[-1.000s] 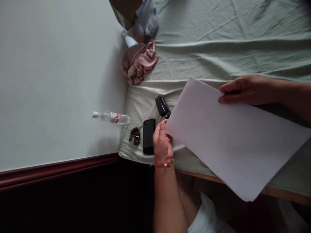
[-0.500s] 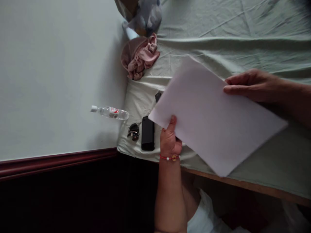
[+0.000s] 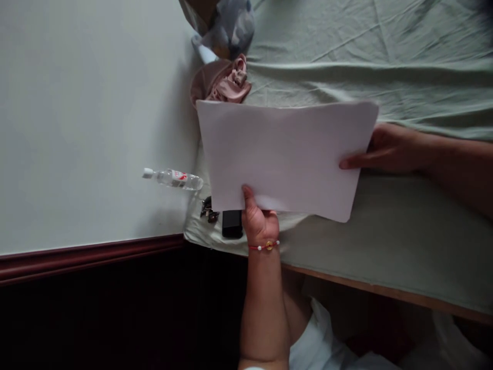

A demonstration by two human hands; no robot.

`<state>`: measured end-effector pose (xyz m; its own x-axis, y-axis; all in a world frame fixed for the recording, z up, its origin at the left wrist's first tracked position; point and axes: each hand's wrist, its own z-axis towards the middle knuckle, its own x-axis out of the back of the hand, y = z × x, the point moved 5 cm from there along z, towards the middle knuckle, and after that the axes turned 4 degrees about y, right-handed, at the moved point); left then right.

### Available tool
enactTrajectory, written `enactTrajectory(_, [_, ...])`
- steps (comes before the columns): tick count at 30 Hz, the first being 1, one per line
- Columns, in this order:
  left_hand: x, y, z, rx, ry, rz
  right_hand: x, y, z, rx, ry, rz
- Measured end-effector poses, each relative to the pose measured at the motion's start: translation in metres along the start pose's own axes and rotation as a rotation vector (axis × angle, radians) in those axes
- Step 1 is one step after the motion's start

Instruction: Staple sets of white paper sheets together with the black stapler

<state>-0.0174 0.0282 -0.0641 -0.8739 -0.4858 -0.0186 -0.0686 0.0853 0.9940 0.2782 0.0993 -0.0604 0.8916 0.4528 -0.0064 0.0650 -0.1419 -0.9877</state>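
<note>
Mid-frame, over the bed (image 3: 385, 246), the left hand (image 3: 259, 221) pinches the paper (image 3: 285, 159) at its lower edge, the right hand (image 3: 389, 151) clamps its right edge: light, floppy, best held by opposite edges.

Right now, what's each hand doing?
Left hand: closed on the lower edge of the paper sheet.
Right hand: gripping the sheet's right edge.
</note>
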Motion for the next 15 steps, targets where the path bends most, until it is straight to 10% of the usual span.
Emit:
enactTrajectory(5, [0.014,0.010,0.009,-0.119,-0.041,0.096,0.016,0.005,0.002,0.062,0.385,0.189])
enactTrajectory(10, [0.042,0.011,0.022,-0.083,0.051,0.152,0.014,0.004,0.001,0.074,0.339,0.287])
enactTrajectory(15, [0.032,0.006,0.007,0.060,0.169,0.064,0.020,0.003,0.000,0.061,0.455,0.252])
